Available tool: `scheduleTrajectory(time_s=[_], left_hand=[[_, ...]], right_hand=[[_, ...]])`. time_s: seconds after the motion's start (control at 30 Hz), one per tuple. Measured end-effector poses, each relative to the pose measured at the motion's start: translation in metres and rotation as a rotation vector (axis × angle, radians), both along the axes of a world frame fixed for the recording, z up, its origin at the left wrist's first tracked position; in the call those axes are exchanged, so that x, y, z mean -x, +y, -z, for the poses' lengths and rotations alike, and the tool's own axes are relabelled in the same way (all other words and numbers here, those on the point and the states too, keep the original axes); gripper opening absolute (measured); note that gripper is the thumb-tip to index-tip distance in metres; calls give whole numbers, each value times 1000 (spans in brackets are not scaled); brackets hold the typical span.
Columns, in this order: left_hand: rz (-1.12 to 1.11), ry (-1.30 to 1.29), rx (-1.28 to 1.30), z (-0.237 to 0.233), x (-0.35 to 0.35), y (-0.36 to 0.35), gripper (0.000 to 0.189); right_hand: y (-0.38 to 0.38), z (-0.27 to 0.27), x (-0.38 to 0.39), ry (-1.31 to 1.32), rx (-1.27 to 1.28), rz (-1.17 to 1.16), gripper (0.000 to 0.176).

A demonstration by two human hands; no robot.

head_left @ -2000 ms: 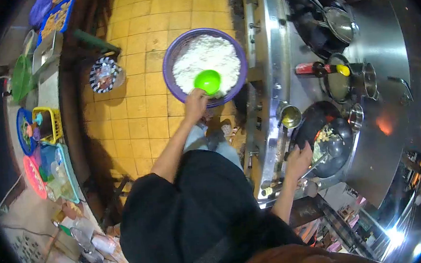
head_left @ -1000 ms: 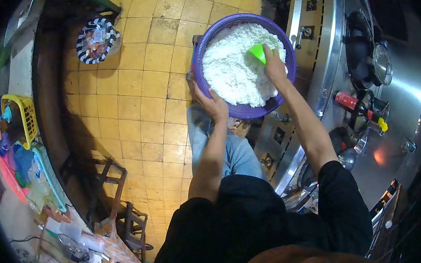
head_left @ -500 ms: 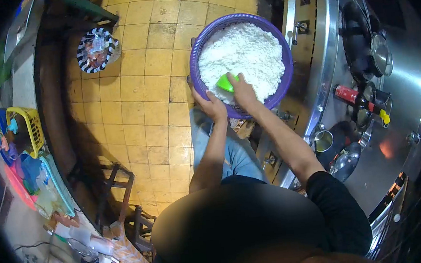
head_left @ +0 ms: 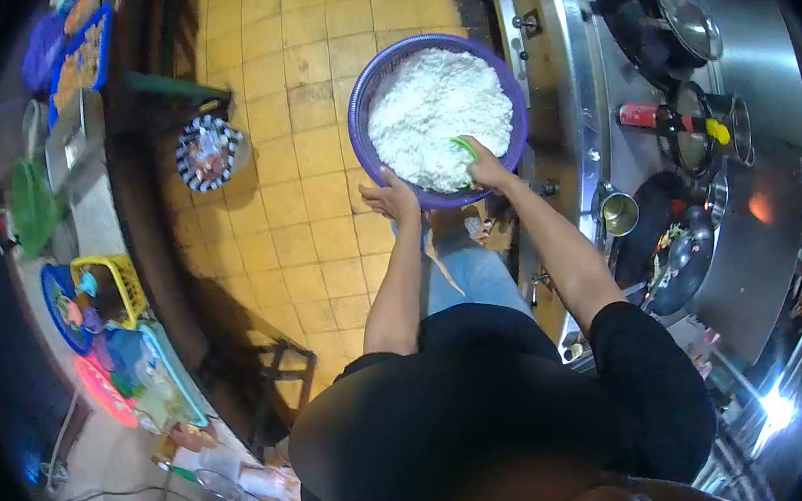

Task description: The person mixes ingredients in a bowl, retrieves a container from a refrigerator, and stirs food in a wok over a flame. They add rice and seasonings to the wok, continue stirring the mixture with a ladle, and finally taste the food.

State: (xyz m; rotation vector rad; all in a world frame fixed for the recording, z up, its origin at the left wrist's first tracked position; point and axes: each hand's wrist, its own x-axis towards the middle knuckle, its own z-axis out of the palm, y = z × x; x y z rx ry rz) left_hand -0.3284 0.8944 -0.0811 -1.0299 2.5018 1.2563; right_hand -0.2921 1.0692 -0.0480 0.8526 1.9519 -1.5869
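A round purple plastic basket (head_left: 361, 150), full of what looks like cooked white rice (head_left: 437, 106), is in front of me. My left hand (head_left: 397, 202) is at its near left rim, thumb over the edge and the other fingers outside, partly hidden. In my right hand (head_left: 489, 168) is a small bright green plastic bowl (head_left: 465, 146), tilted on its side against the rice near the basket's near right edge. Only the bowl's curved rim shows; my fingers cover the rest.
On the right runs a steel stove counter with a wok (head_left: 685, 270), a metal mug (head_left: 619, 214) and a red-labelled bottle (head_left: 640, 117). At left, a striped bowl (head_left: 205, 153) is near a green bar. Baskets, including a yellow one (head_left: 131, 289), line the left counter.
The view has shifted and turned. The green bowl has moved right across the rice, toward the basket's near right side, and tipped over. My left hand remains at the rim.
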Motion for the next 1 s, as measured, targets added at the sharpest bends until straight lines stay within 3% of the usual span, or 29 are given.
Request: scheduleTrajectory(time_s=[0.03,0.07,0.1,0.17,0.2,0.23,0.3,0.37,0.4,0.43,0.5,0.53,0.57,0.63,0.67,0.77,0.83,0.9,0.97,1.0], left_hand=[[55,-95,127,-7,0,0,72],[204,105,172,-12,-7,-2,66],[231,130,167,-28,-7,-1,66],[682,436,-138,-58,-5,5,57],[732,490,-236,-65,0,19,49],[728,417,-489,-71,7,30,47],[769,27,-898,-106,13,43,45],[803,-32,-899,-120,20,55,45],[815,-101,-885,-127,20,59,45],[855,-104,-879,-133,18,65,45],[699,227,-1222,-150,8,81,49],[670,209,-1254,-149,6,89,48],[795,278,-1215,-162,1,100,46],[993,434,-1073,-213,-25,126,44],[862,158,-1297,-233,-41,147,44],[1064,-5,-1535,-291,-99,202,33],[1447,166,-1524,-316,-140,241,31],[1880,580,-1424,-354,-182,293,30],[1656,24,-1733,-385,-238,330,26],[1487,-251,-1833,-388,-255,353,26]], right_hand=[[-1,-16,-5,-29,77,195,72],[-2,-37,-10,38,188,315,73],[1,-43,-16,64,185,342,73],[3,-56,-32,112,306,616,74],[2,-68,-36,140,388,701,74],[1,-78,-39,167,383,720,71],[5,-93,-41,180,328,695,70],[9,-108,-41,101,268,634,65],[11,-118,-42,136,388,678,65],[14,-128,-44,178,508,729,65],[16,-123,-53,180,536,822,64],[23,-123,-61,161,556,876,64],[30,-132,-77,246,560,814,64],[41,-148,-100,331,663,939,54],[46,-169,-114,271,499,1153,35],[90,-205,-193,319,458,1229,21],[121,-216,-267,806,613,1134,26],[149,-216,-314,1028,306,1465,32],[180,-224,-385,776,-92,1335,46],[202,-221,-413,87,-592,1313,53]])
